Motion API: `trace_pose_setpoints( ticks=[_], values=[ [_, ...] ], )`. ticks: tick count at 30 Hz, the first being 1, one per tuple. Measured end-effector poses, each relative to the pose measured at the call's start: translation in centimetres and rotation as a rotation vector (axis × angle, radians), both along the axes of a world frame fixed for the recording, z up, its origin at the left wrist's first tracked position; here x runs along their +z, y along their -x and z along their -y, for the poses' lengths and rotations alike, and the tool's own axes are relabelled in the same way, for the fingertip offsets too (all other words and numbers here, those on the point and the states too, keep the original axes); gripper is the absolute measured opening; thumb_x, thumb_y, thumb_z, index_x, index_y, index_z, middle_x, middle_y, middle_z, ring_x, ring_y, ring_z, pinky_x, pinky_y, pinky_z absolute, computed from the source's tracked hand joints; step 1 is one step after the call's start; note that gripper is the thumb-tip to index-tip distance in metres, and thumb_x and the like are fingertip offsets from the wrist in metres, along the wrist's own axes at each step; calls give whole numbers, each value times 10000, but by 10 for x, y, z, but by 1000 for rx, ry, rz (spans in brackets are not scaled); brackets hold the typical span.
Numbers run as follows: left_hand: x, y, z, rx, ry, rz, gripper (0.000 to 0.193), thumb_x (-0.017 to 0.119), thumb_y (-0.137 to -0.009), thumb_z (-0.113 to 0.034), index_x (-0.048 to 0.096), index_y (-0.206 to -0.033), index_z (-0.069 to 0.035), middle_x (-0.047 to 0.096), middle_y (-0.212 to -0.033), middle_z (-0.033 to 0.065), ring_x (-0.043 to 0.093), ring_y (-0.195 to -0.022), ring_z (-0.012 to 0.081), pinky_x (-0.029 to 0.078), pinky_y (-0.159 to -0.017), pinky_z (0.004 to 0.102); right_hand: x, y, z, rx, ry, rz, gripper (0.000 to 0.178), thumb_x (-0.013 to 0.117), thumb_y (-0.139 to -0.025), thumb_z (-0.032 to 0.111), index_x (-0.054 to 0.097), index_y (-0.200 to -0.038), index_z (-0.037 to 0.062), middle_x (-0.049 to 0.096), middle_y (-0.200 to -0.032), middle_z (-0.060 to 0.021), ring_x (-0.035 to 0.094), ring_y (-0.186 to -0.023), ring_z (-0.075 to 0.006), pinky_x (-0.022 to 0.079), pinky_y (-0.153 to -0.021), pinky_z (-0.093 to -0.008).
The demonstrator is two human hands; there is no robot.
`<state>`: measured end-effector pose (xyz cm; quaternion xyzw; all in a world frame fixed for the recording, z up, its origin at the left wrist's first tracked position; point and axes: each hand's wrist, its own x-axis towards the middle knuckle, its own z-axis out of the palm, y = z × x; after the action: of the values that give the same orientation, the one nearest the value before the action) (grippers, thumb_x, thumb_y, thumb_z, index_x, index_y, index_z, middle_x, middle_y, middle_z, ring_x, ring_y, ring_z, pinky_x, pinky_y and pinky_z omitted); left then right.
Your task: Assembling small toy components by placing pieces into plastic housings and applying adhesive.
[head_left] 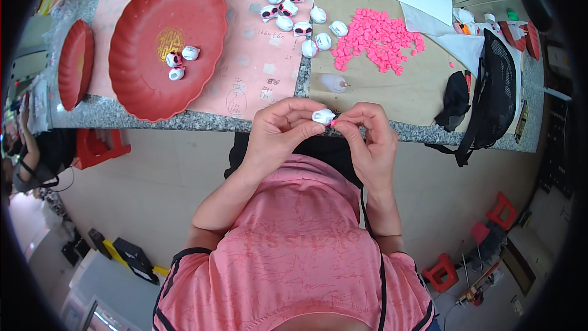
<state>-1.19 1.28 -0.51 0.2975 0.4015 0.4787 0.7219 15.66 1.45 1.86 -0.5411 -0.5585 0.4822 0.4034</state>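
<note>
Over the table's front edge, my left hand pinches a small white rounded plastic piece between thumb and fingers. My right hand closes thumb and forefinger on a small pink piece, which touches the white one at its lower right side. Just beyond my hands, a small translucent bottle with a thin tip lies on its side. A loose spread of pink pieces covers part of the brown paper. Several white rounded pieces, some showing dark and pink eye-like shapes, lie to its left.
A big red scalloped tray at the left holds 3 white pieces. Beside it is a smaller red tray. Black mesh bag and dark cloth lie at the right. Red stools stand on the floor. Another person's arm shows far left.
</note>
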Motion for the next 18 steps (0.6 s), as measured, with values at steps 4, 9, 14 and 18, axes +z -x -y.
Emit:
trace_pose_setpoints(
  ticks=[4, 9, 14, 18],
  values=[
    [3, 0, -1, -45, -24, -54, 261, 625, -806, 53, 587, -1064, 32, 645, -969, 96, 621, -891, 135, 509, -797, 242, -1, -4, 0, 37, 100, 21, 151, 621, -828, -11, 555, -963, -22, 608, -785, -31, 571, -760, -64, 458, -668, -196],
    [-1, -4, 1, -25, -118, -151, 235, 646, -784, 50, 632, -1015, 9, 651, -950, 91, 624, -875, 139, 512, -786, 252, 0, -3, 0, -1, 85, 9, 111, 651, -795, -17, 593, -890, -21, 615, -762, -36, 565, -735, -77, 452, -635, -204],
    [1, -8, 2, 56, -373, -413, 223, 691, -740, 24, 670, -957, -25, 662, -925, 92, 638, -851, 166, 510, -766, 268, -3, -2, -4, -3, -218, 161, 81, 681, -738, -26, 622, -792, -9, 625, -759, -56, 552, -700, -135, 429, -591, -240],
    [1, -6, 4, 32, -436, -495, 245, 694, -726, 55, 666, -964, 1, 637, -980, 128, 616, -875, 160, 517, -755, 263, -10, 2, -1, -53, -325, 161, 86, 689, -716, -26, 626, -770, -3, 627, -758, -68, 547, -699, -173, 419, -590, -265]
  ],
)
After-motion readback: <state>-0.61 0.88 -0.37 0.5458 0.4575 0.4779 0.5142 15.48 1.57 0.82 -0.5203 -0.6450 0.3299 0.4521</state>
